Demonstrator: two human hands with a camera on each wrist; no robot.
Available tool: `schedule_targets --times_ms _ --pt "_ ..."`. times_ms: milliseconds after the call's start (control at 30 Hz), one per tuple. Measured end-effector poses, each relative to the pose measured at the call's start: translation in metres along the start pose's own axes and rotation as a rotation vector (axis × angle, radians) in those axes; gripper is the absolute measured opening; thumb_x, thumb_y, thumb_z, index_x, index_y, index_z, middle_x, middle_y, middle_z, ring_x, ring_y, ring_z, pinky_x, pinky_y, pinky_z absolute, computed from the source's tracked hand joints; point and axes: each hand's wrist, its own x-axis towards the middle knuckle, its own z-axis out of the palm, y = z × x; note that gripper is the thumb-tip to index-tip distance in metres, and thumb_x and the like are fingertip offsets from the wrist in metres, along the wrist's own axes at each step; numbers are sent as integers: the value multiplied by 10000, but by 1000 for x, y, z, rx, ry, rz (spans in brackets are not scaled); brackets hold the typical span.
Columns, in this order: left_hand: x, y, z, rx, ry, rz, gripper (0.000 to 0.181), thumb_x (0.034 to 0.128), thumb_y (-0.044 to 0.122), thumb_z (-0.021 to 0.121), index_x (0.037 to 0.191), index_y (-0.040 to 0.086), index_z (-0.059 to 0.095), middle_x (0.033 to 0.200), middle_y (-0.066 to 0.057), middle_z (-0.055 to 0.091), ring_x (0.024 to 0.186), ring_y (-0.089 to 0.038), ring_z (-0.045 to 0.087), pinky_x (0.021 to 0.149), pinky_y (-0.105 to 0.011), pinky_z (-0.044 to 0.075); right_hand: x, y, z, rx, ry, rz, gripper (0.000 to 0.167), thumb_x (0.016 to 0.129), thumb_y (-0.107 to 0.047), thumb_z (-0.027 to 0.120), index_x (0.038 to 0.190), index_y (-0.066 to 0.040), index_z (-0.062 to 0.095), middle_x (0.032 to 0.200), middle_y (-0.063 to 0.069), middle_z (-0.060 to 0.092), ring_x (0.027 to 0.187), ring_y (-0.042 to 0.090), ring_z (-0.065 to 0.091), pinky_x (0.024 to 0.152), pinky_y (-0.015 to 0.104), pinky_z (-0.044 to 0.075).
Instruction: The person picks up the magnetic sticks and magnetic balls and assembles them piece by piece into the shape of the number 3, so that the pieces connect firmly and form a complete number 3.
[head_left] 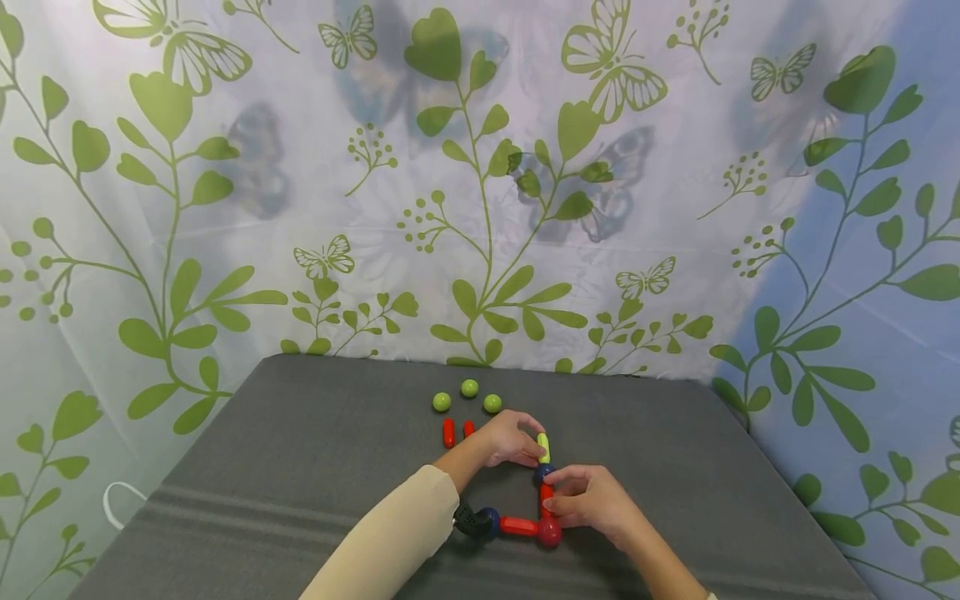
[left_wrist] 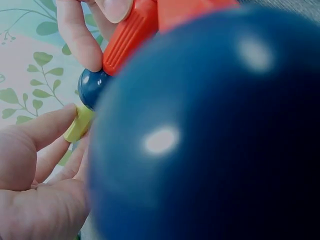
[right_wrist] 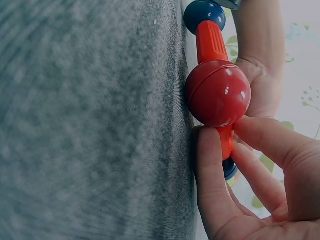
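My left hand (head_left: 512,438) pinches a yellow-green rod (head_left: 543,447) whose lower end meets a blue ball (head_left: 544,474). In the left wrist view the yellow rod (left_wrist: 79,123) touches the small blue ball (left_wrist: 92,88). With thumb and fingers, my right hand (head_left: 595,503) grips the upright red rod (head_left: 547,500) between that blue ball and a red ball (head_left: 550,532). From the red ball another red rod (head_left: 519,526) runs left to a second blue ball (head_left: 489,522), partly hidden by my left wrist's camera. The right wrist view shows the red ball (right_wrist: 218,93) above my fingertips.
Three green balls (head_left: 469,388) lie farther back on the grey table (head_left: 322,433). Below them are two red rods (head_left: 448,433), one partly covered by my left hand. A patterned curtain (head_left: 480,208) hangs behind the table.
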Motion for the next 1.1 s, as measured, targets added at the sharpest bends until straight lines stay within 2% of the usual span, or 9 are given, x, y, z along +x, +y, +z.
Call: schedule_targets --times_ms 367,567,733,900,1100 --pt "2 -4 0 -14 -2 29 335 871 -76 743 1194 -29 667 817 -98 721 704 -189 708 795 -403 631 0 -1 0 -11 2 -3 482 846 -71 830 1267 78 649 939 127 707 789 219 739 759 419 635" --pt "-2 -3 -2 18 1 44 344 875 -64 745 1207 -16 669 888 -131 751 796 -235 748 815 -413 626 0 0 1 -20 14 0 478 850 -83 832 1266 71 652 946 126 708 790 220 734 760 421 635" --pt "-10 -6 -9 62 17 78 344 893 -83 713 1227 -27 655 946 -178 754 868 -294 762 812 -407 627 0 2 1 -15 33 3 476 838 -82 841 1253 65 659 969 136 703 794 227 733 761 427 634" --pt "-22 -12 -19 101 33 124 375 898 -80 713 1263 -67 629 981 -208 757 892 -307 766 812 -395 628 0 3 0 -8 69 -33 447 815 -63 854 1202 66 674 995 145 697 782 217 729 739 422 637" --pt "-36 -16 -30 220 85 199 360 883 -28 757 1228 -55 658 979 -168 767 849 -271 766 796 -399 629 1 4 0 -27 119 -68 413 796 -63 866 1154 44 689 1024 152 689 795 219 717 731 414 637"
